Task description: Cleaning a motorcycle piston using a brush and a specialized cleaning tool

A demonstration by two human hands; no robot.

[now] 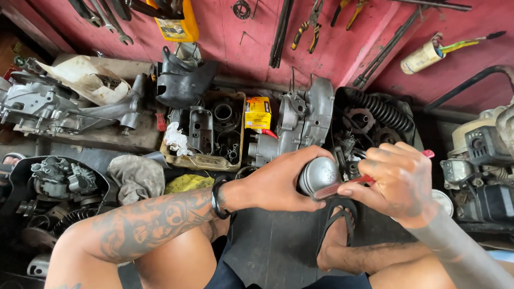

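1. Your knees frame the bottom of the view, so keep them apart; they leave both hands room above the dark floor.
2. Keep your left hand as it is: its fingers are wrapped closed around the grey metal piston, held in the air between your knees, just in front of the engine case.
3. Your right hand has its fingers closed on a red-handled tool, whose tip touches the side of the piston. Hold it low, near the tip, for control.
4. Press lightly, I judge; a slip could send the tip toward your left thumb or score the metal.
5. Turn the piston with the left hand rather than shifting the tool.
6. Mind your sandalled foot right beneath, and the box of parts beyond, should anything drop.
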